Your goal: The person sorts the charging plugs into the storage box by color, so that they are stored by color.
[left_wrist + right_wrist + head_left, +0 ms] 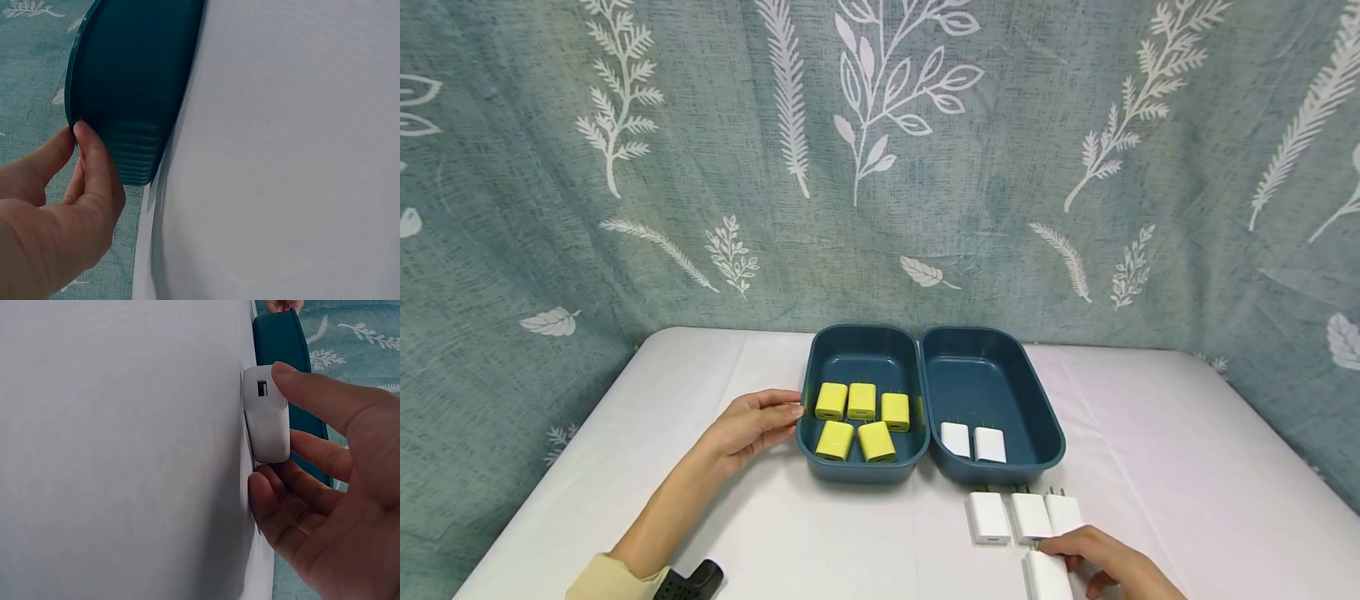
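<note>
My left hand (760, 425) pinches the left rim of a dark blue bin (868, 473), thumb and fingers meeting at its edge in the left wrist view. Inside that bin lie several yellow USB charger plugs (861, 402). At the lower right, my right hand (1112, 560) holds a white USB charger (269, 419). Its thumb is at one edge and the fingers are at the other side, with the port facing the right wrist camera. Just beyond it, three more white chargers (989, 518) lie in a row, prongs pointing away.
Against the first bin's right side stands a second blue bin (1052, 433), with two white chargers (990, 445) near its front wall. Both bins sit on a white-covered table (820, 542). A green leaf-patterned cloth (715, 167) hangs behind.
</note>
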The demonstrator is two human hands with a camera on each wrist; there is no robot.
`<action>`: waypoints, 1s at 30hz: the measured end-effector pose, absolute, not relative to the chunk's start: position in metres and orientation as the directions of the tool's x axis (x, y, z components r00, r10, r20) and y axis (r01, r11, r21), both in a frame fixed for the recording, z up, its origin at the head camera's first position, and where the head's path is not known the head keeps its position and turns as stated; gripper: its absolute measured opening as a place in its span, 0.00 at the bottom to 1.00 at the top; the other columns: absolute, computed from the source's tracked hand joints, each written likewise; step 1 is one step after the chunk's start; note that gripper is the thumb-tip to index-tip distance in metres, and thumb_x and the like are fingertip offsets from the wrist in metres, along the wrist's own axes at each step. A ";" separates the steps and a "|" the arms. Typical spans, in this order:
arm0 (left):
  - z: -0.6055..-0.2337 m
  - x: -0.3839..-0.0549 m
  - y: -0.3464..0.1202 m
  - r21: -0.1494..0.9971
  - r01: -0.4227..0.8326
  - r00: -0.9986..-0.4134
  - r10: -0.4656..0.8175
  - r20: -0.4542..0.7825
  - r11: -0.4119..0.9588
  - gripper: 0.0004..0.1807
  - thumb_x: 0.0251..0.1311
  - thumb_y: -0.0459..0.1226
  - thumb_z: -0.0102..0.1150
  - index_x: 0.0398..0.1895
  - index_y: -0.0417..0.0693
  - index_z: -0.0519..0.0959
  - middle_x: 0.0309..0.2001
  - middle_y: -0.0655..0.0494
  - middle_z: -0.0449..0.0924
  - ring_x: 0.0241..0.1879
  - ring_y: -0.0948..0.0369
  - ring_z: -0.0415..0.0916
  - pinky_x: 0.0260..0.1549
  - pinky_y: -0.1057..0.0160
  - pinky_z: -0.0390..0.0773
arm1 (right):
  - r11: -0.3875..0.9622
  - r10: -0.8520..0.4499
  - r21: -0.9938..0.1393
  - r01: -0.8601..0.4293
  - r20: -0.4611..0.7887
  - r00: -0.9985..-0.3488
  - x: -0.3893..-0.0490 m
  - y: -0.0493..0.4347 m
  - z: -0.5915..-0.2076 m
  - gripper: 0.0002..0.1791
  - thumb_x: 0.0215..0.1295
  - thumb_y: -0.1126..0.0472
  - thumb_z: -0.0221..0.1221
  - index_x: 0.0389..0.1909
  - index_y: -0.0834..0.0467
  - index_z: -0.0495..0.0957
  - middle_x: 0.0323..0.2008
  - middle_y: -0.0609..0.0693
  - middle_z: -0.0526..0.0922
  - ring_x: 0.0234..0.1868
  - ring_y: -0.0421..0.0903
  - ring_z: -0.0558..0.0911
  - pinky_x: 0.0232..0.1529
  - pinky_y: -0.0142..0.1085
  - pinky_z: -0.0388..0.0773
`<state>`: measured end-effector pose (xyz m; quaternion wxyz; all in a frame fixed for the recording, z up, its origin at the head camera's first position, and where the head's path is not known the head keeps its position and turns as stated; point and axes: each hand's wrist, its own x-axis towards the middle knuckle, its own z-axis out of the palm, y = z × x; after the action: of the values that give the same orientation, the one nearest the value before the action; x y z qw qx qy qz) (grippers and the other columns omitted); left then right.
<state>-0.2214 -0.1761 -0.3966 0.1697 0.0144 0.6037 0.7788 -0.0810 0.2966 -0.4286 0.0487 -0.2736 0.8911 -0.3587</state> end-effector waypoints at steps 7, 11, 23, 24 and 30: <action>-0.396 -0.220 -0.176 0.950 -0.229 -0.944 0.288 -0.163 -0.213 0.22 0.65 0.25 0.57 0.61 0.25 0.68 0.38 0.52 0.81 0.33 0.65 0.81 0.37 0.70 0.82 | 0.597 -0.518 -0.652 -0.467 0.131 -0.845 -0.079 0.296 -0.430 0.29 0.58 0.56 0.72 0.59 0.58 0.75 0.46 0.40 0.74 0.40 0.34 0.72 0.30 0.30 0.78; -0.396 -0.221 -0.177 0.949 -0.230 -0.943 0.289 -0.164 -0.214 0.23 0.66 0.26 0.57 0.62 0.24 0.67 0.39 0.52 0.81 0.33 0.65 0.81 0.37 0.70 0.82 | 0.618 -0.502 -0.637 -0.461 0.132 -0.855 -0.079 0.294 -0.428 0.32 0.55 0.53 0.74 0.59 0.57 0.75 0.47 0.42 0.75 0.40 0.34 0.73 0.31 0.31 0.80; -0.398 -0.223 -0.176 0.949 -0.231 -0.945 0.282 -0.166 -0.216 0.20 0.65 0.25 0.57 0.59 0.27 0.70 0.37 0.53 0.81 0.32 0.64 0.81 0.37 0.70 0.82 | 0.614 -0.497 -0.642 -0.458 0.137 -0.857 -0.078 0.292 -0.427 0.33 0.54 0.53 0.75 0.59 0.57 0.75 0.49 0.45 0.76 0.40 0.34 0.74 0.33 0.31 0.82; -0.398 -0.223 -0.176 0.948 -0.233 -0.946 0.278 -0.168 -0.218 0.20 0.65 0.24 0.57 0.59 0.27 0.71 0.37 0.52 0.81 0.32 0.64 0.81 0.37 0.70 0.83 | 0.605 -0.501 -0.648 -0.463 0.143 -0.854 -0.077 0.292 -0.427 0.33 0.54 0.54 0.75 0.59 0.57 0.75 0.50 0.45 0.76 0.41 0.34 0.74 0.33 0.31 0.82; -0.399 -0.223 -0.176 0.949 -0.238 -0.945 0.274 -0.177 -0.208 0.20 0.65 0.25 0.57 0.59 0.26 0.70 0.38 0.51 0.81 0.32 0.64 0.81 0.37 0.69 0.83 | 0.548 -0.526 -0.668 -0.504 0.193 -0.828 -0.077 0.292 -0.430 0.32 0.54 0.57 0.75 0.60 0.57 0.75 0.51 0.44 0.76 0.42 0.36 0.75 0.35 0.31 0.82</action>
<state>-0.2229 -0.1763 -0.3991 0.1645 0.0148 0.6075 0.7770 -0.0765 0.2917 -0.4301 0.0151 -0.2928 0.8796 -0.3745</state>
